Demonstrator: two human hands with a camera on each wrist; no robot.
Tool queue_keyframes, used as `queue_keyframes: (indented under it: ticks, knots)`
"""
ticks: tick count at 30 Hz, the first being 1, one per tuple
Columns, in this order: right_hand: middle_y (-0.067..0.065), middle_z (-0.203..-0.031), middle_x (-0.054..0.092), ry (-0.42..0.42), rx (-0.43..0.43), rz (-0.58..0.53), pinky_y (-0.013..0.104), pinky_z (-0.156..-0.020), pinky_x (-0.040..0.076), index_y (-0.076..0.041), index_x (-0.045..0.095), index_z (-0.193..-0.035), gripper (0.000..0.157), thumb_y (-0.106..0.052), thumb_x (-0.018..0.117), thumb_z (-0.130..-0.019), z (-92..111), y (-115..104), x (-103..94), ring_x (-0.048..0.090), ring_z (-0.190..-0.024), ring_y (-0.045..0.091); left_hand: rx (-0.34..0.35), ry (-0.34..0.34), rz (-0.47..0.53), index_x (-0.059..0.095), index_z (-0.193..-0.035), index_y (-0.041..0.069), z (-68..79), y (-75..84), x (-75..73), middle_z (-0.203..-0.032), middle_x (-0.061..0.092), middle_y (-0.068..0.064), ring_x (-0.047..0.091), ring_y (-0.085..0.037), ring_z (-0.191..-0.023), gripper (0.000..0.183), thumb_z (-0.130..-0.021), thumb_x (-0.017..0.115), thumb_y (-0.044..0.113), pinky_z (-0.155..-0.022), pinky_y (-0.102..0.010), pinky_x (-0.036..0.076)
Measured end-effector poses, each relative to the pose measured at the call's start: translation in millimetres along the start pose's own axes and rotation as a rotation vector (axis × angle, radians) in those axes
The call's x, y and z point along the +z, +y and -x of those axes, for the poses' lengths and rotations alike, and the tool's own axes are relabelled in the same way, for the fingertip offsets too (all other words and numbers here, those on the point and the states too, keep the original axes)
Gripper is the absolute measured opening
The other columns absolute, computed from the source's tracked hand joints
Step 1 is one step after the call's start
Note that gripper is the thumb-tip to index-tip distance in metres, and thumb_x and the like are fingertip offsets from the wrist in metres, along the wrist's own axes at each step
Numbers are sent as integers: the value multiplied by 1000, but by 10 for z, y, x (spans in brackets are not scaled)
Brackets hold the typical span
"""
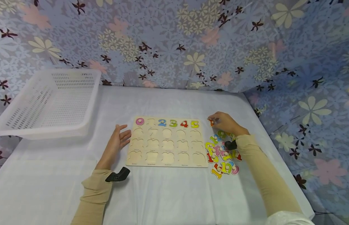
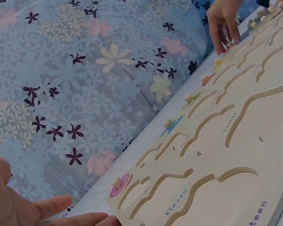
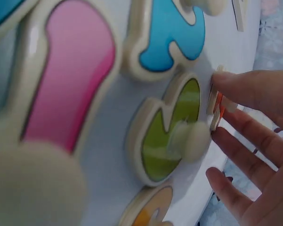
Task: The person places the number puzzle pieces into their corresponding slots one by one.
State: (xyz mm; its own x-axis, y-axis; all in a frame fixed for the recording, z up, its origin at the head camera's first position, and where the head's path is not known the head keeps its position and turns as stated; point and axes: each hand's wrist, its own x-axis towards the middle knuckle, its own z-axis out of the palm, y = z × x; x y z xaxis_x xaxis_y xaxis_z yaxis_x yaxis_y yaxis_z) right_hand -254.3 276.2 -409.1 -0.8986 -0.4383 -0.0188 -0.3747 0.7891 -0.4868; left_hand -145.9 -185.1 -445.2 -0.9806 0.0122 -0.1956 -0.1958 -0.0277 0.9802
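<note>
A wooden number puzzle board lies flat on the white table, with the pink 0, blue 2, green 3, red 4 and yellow 5 in its top row. Beyond its right side, my right hand pinches an orange number piece between thumb and fingers; which digit, I cannot tell. My left hand rests with fingers extended at the board's left edge. Right below my right hand, a pile of knobbed number pieces includes a green one.
A white perforated plastic basket stands at the back left of the table. Flowered cloth hangs behind the table and along its right side. The recesses in the board's lower rows hold no pieces.
</note>
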Motion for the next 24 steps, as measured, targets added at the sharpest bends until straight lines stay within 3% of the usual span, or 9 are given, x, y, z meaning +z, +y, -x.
queue_keyframes:
  ticks: [5, 9, 11, 15, 19, 22, 24]
  knots:
    - [18, -109, 60, -13, 47, 70, 47, -79, 51, 2, 66, -118, 33, -8, 72, -87, -22, -30, 2, 58, -94, 31, -8, -5, 6, 22, -153, 9, -24, -24, -8, -150, 34, -20, 38, -29, -136, 79, -97, 19, 65, -108, -40, 37]
    - [14, -95, 65, -20, 179, 163, 40, -62, 51, 4, 57, -126, 50, -34, 64, -94, -25, -60, -32, 60, -71, 23, -18, -16, -4, 19, -154, 7, 62, 92, 22, -151, 31, -22, 35, -30, -137, 86, -94, 19, 69, -109, -39, 36]
    - [13, -90, 67, -12, 213, 179, 38, -55, 49, 4, 53, -129, 53, -38, 59, -97, -20, -68, -62, 58, -62, 20, -18, -17, -14, 19, -153, 6, 113, 162, 38, -151, 31, -23, 35, -30, -137, 86, -95, 18, 69, -109, -38, 35]
    - [15, -105, 64, -3, 115, 155, 42, -66, 52, 1, 58, -127, 31, -10, 56, -98, -2, -43, -89, 61, -80, 28, -7, -19, -27, 20, -153, 4, 140, 195, 41, -151, 31, -24, 35, -32, -137, 87, -94, 19, 69, -107, -36, 38]
    - [18, -128, 54, -76, -26, 118, 46, -79, 48, -2, 60, -129, 51, 17, 49, -84, -15, -34, -58, 55, -103, 35, 8, -14, -27, 21, -152, 2, 149, 190, 44, -150, 31, -27, 35, -35, -136, 88, -95, 19, 69, -106, -36, 39]
    - [16, -126, 57, -105, -72, 117, 43, -75, 46, -3, 62, -128, 60, 21, 45, -76, -31, -40, -35, 56, -97, 33, 12, -15, -22, 20, -152, 1, 159, 193, 49, -150, 30, -29, 34, -36, -137, 87, -96, 17, 67, -106, -37, 39]
    - [15, -117, 60, -91, -80, 131, 42, -74, 48, -2, 65, -124, 56, 20, 47, -76, -37, -32, -27, 57, -93, 30, 9, -12, -14, 22, -152, 3, 128, 150, 34, -150, 32, -27, 36, -34, -136, 87, -95, 19, 69, -104, -35, 41]
